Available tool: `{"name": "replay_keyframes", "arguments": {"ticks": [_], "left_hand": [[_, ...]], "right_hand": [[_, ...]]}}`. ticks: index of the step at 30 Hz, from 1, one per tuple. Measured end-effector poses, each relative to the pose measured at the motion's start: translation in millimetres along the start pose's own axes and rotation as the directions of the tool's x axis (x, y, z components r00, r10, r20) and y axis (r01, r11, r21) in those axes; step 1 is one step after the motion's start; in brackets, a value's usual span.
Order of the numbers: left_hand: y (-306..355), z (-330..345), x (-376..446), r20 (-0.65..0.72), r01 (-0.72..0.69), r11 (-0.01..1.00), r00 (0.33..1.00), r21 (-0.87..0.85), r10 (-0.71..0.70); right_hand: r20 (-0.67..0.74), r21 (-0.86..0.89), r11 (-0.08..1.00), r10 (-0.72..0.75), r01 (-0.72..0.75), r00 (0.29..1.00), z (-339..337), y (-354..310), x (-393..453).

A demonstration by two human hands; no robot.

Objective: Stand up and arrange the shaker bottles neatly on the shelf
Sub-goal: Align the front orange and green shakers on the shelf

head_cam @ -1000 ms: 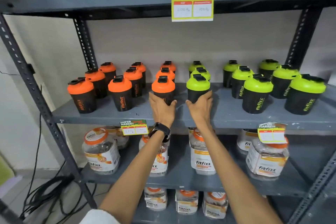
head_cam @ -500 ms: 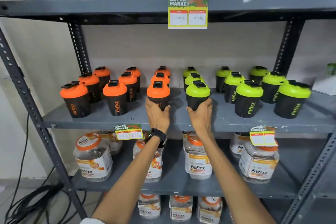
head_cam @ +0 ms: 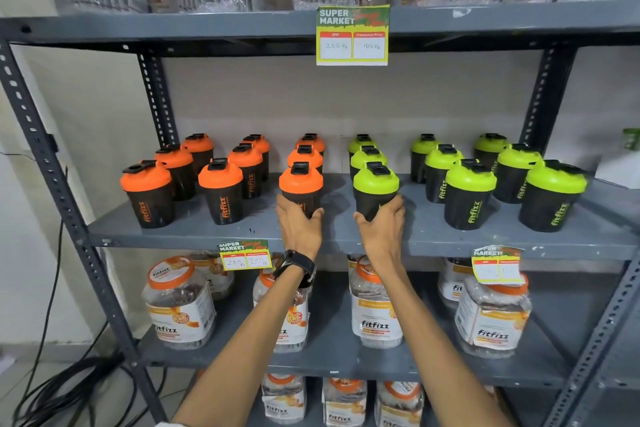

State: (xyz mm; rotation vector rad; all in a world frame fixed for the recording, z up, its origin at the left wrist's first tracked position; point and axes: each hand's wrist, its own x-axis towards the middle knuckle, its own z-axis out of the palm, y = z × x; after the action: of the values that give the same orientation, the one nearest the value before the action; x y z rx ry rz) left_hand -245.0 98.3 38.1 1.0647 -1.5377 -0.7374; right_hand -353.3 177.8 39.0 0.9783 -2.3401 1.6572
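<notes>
While both front bottles stay gripped, orange (head_cam: 300,188) by left hand (head_cam: 298,227), green (head_cam: 375,190) by right hand (head_cam: 382,226), little shift since earlier is noted at twelve o'clock; alignment judged nearly finished.

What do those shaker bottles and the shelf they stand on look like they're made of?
Shaker bottles: likely plastic, with matte black cups and smooth, softly shiny orange or green lids. Shelf: probably grey-painted metal, judging by the thin board, chipped front edge and perforated uprights.
</notes>
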Motion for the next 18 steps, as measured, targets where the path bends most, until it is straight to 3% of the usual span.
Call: {"name": "replay_keyframes", "arguments": {"ticks": [11, 18], "left_hand": [[4, -11, -11, 0.077, 0.028, 0.999, 0.997, -0.026, -0.026], [-18, -69, -78, -0.075, -0.136, 0.990, 0.988, -0.037, 0.133]], "right_hand": [[0.045, 0.114, 0.993, 0.029, -0.034, 0.999, -8, 5, -13], [-0.229, 0.313, 0.914, -0.190, 0.257, 0.955, -17, 19, -98]]}}
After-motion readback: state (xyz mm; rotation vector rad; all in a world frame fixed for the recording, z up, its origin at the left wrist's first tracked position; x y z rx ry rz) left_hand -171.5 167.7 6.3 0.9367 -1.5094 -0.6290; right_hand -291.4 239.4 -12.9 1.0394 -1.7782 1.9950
